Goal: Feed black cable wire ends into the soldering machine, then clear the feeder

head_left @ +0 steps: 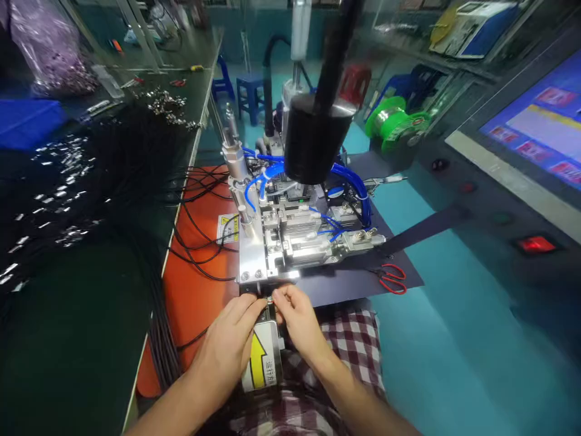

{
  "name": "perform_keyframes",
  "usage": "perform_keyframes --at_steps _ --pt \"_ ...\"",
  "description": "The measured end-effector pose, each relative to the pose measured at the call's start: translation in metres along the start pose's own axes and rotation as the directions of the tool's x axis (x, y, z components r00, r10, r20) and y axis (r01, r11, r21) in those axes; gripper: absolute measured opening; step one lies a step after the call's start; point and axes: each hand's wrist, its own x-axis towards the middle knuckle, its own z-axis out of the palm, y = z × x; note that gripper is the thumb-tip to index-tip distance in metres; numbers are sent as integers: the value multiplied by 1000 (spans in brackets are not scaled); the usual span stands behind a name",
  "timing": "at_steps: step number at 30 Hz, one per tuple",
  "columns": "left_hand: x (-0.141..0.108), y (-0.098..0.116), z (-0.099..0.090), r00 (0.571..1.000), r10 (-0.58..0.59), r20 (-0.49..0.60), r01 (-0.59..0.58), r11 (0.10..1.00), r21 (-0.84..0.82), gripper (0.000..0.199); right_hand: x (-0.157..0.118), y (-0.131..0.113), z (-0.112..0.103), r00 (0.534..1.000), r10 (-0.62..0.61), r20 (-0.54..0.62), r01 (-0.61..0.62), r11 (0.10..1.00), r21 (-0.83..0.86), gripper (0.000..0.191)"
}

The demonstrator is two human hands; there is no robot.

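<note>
Both hands meet at the near end of a bench machine (254,257) with metal slides and blue air tubes. My left hand (231,330) is closed, its fingertips pinching a small shiny metal piece (270,300). From the other side, my right hand (297,318) pinches at the same piece, thumb and forefinger together. The piece is too small to name and the fingers partly cover it. Just below the fingertips lies a narrow track with a white label bearing a yellow arrow (258,360).
Black cables (161,339) lie bundled on the left over an orange mat (204,303). Red-handled scissors (393,280) rest on the dark plate at right. A black cylinder (315,139) hangs above the machine. Behind stands a green spool (394,124); a screen panel (540,130) is at far right.
</note>
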Motion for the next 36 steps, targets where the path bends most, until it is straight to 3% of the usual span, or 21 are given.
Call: perform_keyframes --at_steps 6,11,17,22,26,29,36 --pt "0 0 7 999 32 -4 -32 995 99 36 -6 -7 2 984 -140 -111 110 964 -240 25" --pt "-3 -1 10 1000 14 -11 -13 996 83 36 -1 -6 1 999 18 -33 -19 1000 -18 29" --pt "-5 -2 10 1000 -8 -14 9 999 44 37 -1 -4 0 999 34 -21 -32 995 96 36" --pt "-18 -2 0 988 -157 10 157 984 -79 36 -2 0 1 999 18 -38 -14 993 120 40" --pt "-41 2 -5 949 -316 21 313 945 93 40 -1 1 3 999 9 -43 -4 994 110 35" --pt "-55 8 -4 925 -379 4 366 897 250 46 -1 0 3 999 -9 -53 14 995 98 32" --pt "-57 5 -1 950 -313 -9 290 869 400 50 -1 0 3 998 -31 -61 37 996 87 29"
